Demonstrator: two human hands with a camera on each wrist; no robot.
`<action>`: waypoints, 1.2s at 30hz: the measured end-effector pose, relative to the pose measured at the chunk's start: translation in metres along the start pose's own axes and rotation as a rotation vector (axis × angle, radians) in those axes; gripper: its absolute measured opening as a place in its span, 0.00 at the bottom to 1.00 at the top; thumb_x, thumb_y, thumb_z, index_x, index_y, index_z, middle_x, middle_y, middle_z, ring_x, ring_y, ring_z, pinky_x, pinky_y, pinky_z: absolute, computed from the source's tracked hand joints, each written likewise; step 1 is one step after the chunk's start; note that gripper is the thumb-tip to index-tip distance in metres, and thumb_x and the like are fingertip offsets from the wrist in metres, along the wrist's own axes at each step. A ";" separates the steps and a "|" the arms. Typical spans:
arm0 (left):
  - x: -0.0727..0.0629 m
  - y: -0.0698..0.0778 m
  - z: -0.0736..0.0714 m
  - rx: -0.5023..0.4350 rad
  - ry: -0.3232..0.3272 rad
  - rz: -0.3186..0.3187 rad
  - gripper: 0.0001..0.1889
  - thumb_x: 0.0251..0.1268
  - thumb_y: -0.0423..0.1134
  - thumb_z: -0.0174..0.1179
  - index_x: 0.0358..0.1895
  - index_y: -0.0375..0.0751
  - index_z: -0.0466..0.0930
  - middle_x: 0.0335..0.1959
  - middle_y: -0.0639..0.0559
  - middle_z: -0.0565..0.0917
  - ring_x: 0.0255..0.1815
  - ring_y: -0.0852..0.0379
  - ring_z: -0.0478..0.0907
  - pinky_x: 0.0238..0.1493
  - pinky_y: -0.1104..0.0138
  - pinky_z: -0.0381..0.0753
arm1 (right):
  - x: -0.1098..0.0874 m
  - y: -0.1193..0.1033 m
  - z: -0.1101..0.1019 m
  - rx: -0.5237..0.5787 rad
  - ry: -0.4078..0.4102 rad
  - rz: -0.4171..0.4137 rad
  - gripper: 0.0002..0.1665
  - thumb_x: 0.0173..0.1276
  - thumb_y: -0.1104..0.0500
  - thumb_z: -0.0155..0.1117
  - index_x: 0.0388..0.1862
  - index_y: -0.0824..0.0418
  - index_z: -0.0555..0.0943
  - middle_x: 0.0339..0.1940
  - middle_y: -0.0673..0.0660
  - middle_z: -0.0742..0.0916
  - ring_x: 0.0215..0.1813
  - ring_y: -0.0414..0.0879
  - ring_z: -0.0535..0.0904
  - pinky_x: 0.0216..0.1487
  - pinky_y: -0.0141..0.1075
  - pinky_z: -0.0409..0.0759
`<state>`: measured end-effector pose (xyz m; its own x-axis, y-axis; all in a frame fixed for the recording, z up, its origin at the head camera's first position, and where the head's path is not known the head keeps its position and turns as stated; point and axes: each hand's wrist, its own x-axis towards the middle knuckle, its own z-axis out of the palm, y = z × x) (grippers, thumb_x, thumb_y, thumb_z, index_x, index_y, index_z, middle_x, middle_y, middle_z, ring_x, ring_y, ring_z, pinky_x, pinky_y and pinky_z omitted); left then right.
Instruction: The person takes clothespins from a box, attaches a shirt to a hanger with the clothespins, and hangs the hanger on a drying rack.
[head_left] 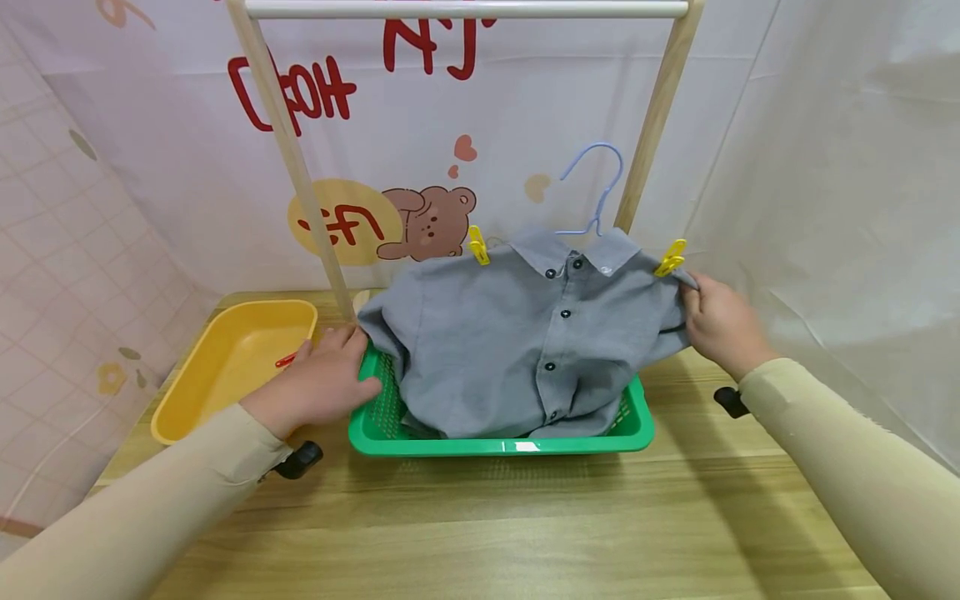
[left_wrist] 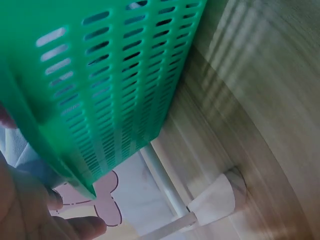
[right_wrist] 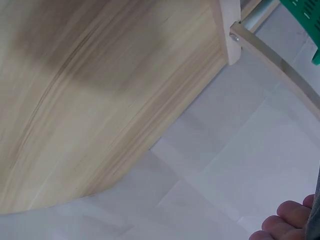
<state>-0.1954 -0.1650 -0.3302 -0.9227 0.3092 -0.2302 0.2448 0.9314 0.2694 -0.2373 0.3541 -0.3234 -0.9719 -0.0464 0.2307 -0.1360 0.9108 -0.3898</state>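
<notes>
A grey button-up shirt (head_left: 487, 350) lies in and over a green basket (head_left: 450, 447), collar toward the back. The hook of a light blue hanger (head_left: 619, 167) rises from behind its collar. One yellow clothespin (head_left: 478, 247) sits on the left shoulder, another yellow clothespin (head_left: 671, 258) on the right. My right hand (head_left: 723, 325) pinches the end of the right sleeve; in the right wrist view its curled fingers (right_wrist: 285, 222) show beside grey cloth. By the basket's left rim is my left hand (head_left: 322, 379), fingers loosely extended, fingertips right at the left sleeve.
A yellow tray (head_left: 176, 417) stands at the left, with a small red object (head_left: 286, 360) partly hidden by my left hand. Behind the basket rises a wooden rack with posts (head_left: 288, 142) and a white top bar (head_left: 465, 9). The wooden table (head_left: 480, 525) extends in front.
</notes>
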 end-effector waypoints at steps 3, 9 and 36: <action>0.001 0.003 0.003 0.017 -0.008 0.007 0.43 0.74 0.51 0.51 0.84 0.30 0.51 0.85 0.29 0.51 0.84 0.24 0.45 0.78 0.25 0.42 | 0.000 0.004 -0.001 -0.006 0.005 0.006 0.28 0.89 0.52 0.32 0.62 0.68 0.76 0.48 0.75 0.83 0.46 0.69 0.79 0.47 0.65 0.75; 0.001 0.009 0.007 0.025 -0.040 0.010 0.42 0.75 0.49 0.49 0.84 0.29 0.49 0.85 0.28 0.50 0.84 0.22 0.44 0.78 0.25 0.41 | 0.001 0.010 -0.004 -0.025 0.006 0.012 0.27 0.89 0.51 0.31 0.58 0.67 0.76 0.40 0.72 0.83 0.40 0.67 0.79 0.41 0.60 0.75; -0.011 -0.002 0.007 -0.037 -0.046 -0.034 0.41 0.77 0.45 0.43 0.86 0.33 0.38 0.87 0.34 0.50 0.84 0.21 0.43 0.78 0.26 0.34 | -0.002 0.035 -0.014 -0.058 -0.027 0.067 0.29 0.89 0.49 0.27 0.53 0.68 0.74 0.26 0.62 0.75 0.31 0.59 0.75 0.33 0.49 0.70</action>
<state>-0.1832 -0.1686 -0.3349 -0.9156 0.2867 -0.2819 0.2016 0.9339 0.2952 -0.2375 0.3921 -0.3253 -0.9834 0.0053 0.1815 -0.0598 0.9344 -0.3512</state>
